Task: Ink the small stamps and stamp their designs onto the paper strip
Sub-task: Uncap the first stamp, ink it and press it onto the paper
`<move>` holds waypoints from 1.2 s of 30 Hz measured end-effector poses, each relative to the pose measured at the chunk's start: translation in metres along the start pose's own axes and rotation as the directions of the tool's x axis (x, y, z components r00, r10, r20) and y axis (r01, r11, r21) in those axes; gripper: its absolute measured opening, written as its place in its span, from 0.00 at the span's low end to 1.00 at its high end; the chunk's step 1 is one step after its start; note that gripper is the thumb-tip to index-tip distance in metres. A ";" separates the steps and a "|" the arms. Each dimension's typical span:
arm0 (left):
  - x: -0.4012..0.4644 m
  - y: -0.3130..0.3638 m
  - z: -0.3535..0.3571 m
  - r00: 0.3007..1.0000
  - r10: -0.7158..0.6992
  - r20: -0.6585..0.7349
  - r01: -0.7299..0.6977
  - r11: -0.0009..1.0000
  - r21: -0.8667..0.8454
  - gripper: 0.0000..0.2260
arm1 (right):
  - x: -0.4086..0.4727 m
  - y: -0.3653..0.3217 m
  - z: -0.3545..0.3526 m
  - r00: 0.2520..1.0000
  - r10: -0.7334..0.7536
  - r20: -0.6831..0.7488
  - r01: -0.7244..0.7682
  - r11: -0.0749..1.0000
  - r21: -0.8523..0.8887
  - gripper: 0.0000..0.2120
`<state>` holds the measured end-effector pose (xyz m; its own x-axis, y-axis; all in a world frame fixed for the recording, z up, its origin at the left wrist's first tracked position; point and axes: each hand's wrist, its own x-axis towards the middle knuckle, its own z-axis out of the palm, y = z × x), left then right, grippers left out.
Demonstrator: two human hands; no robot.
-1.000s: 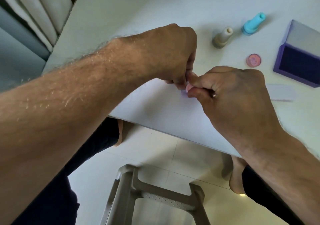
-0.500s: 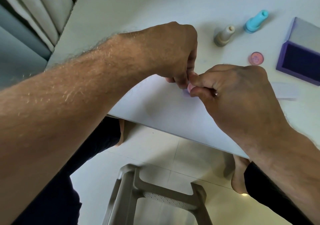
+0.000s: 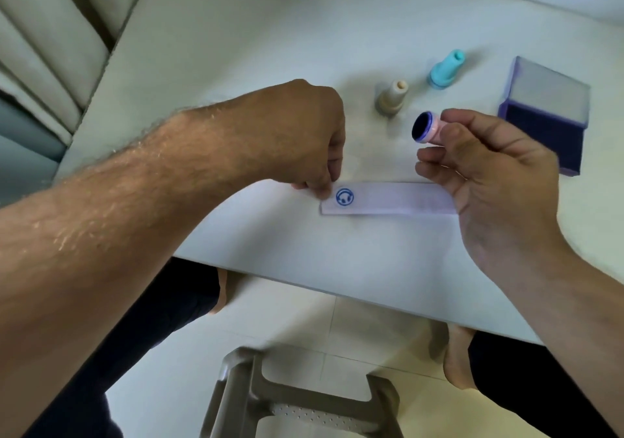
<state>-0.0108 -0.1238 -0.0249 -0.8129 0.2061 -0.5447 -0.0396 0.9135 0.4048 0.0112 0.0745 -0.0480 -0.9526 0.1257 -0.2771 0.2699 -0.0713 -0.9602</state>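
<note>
The right hand (image 3: pixel 486 174) grips the pink stamp (image 3: pixel 428 130) above the table (image 3: pixel 270 49), inked face up, while the left hand (image 3: pixel 304 140) pinches the paper strip (image 3: pixel 388 202) beside a blue print (image 3: pixel 344 197).

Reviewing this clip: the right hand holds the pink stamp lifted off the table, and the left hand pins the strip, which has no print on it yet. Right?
Not quite. The head view shows one blue round print already on the paper strip, beside the left hand. The right hand does hold the pink stamp lifted.

White table (image 3: pixel 236 49) carries paper strip (image 3: pixel 388 201), beige stamp (image 3: pixel 391 98), blue stamp (image 3: pixel 445 69), ink pad (image 3: pixel 543 116)
</note>
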 end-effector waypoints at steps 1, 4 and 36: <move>0.000 0.001 0.000 1.000 -0.004 0.006 0.004 1.000 0.007 0.06 | 0.000 0.001 -0.001 1.000 0.008 -0.008 -0.008 1.000 0.027 0.06; -0.001 0.004 -0.002 1.000 -0.013 0.016 0.012 0.999 0.030 0.06 | 0.001 0.001 -0.005 0.997 0.073 -0.029 -0.069 0.989 0.131 0.05; 0.044 0.103 0.020 0.926 0.224 -0.304 -0.178 0.969 0.174 0.16 | 0.010 0.008 -0.062 0.999 0.054 -0.003 -0.052 0.965 0.256 0.09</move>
<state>-0.0388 -0.0138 -0.0220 -0.9381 0.2893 -0.1905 0.2071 0.9093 0.3609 0.0128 0.1361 -0.0609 -0.9362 0.1244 -0.3288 0.2738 -0.3287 -0.9039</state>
